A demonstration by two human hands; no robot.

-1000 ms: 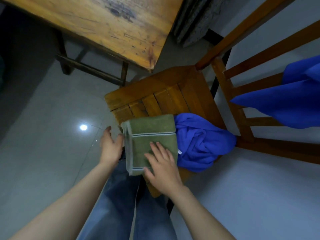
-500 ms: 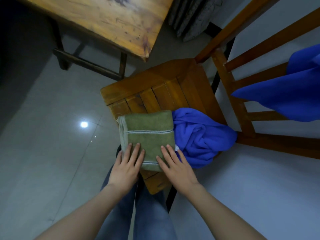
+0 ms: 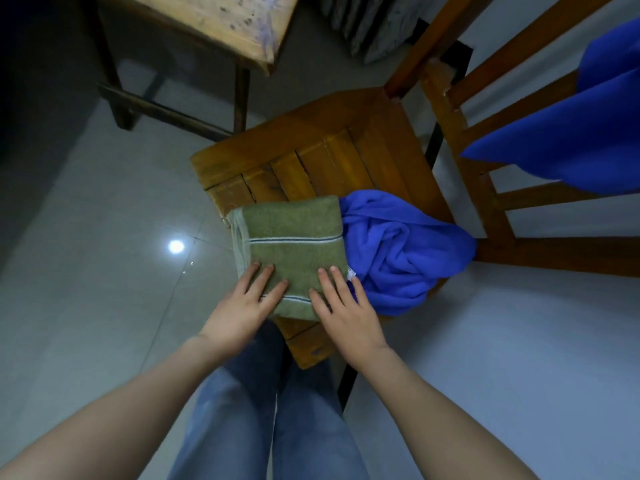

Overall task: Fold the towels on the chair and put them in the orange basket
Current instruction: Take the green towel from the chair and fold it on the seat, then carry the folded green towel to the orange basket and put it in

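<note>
A folded green towel (image 3: 294, 233) with thin striped bands lies on the front corner of the wooden chair (image 3: 322, 157). My left hand (image 3: 244, 303) rests flat on the towel's near left part, fingers spread. My right hand (image 3: 346, 311) lies flat on its near right part. A crumpled blue towel (image 3: 398, 251) sits on the seat right beside the green one. Another blue towel (image 3: 571, 133) hangs over the chair's backrest at the right. The orange basket is not in view.
A wooden table (image 3: 221, 22) stands beyond the chair at the upper left, its legs and crossbar on the tiled floor (image 3: 104, 254). My jeans-clad legs (image 3: 263, 410) are right against the chair's front corner. Grey slabs (image 3: 370, 26) lean at the top.
My left hand came from the towel's left edge onto its top. Both hands now press flat on the near end of the folded green towel.
</note>
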